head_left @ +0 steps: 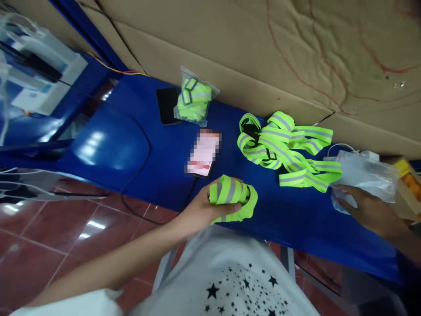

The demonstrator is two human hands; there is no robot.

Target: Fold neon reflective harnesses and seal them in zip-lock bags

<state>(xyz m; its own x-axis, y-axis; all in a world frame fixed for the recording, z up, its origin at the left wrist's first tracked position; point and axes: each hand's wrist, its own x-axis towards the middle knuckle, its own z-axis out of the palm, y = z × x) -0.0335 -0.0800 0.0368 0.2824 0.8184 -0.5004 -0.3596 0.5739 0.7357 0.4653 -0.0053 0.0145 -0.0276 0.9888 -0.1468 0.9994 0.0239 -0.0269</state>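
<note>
My left hand [204, 208] is closed around a rolled-up neon-yellow reflective strap bundle [234, 196], held just above the near edge of the blue table [158, 162]. My right hand [365, 206] rests on a stack of clear plastic bags [362, 175] at the right, fingers lying on the plastic. Between the two hands, a loose pile of neon-yellow reflective straps [286, 149] lies spread on the table. Farther back, a packed clear bag of folded straps [194, 98] stands near the cardboard.
A phone with a lit screen [204, 153] lies mid-table, a dark phone [166, 105] behind it, and a black cable [138, 175] hangs off the edge. Brown cardboard [263, 52] lines the back. An orange-and-yellow box [409, 180] sits far right. Red floor tiles [66, 228] below.
</note>
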